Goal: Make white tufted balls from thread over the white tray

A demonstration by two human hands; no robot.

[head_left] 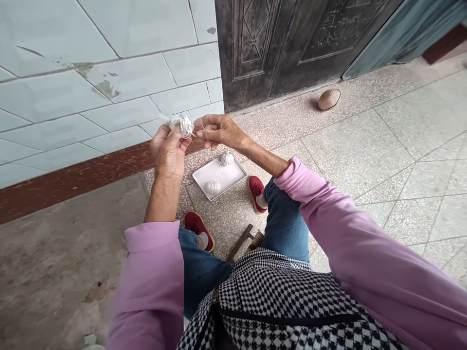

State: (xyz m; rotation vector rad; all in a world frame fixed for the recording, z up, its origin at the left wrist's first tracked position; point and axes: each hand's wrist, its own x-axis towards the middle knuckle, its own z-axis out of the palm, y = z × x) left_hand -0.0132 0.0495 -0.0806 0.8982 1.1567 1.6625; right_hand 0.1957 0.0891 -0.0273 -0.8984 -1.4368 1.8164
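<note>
I hold both hands up in front of me, above my knees. My left hand (167, 151) is closed around a small white ball of thread (181, 125) at its fingertips. My right hand (218, 130) pinches the thread right beside the ball, fingers pressed together. Below them on the floor lies a flat white tray (207, 170) with two more white thread balls (213, 186) on it, one near its front and one (227, 158) at its far corner. My red shoes (256, 191) rest on either side of the tray.
A pale tiled wall (109, 87) with a red-brown base runs along the left. A dark carved door (292, 43) stands ahead, with a round brownish object (329, 99) on the speckled floor beside it. A wooden stool edge (245, 241) shows between my legs.
</note>
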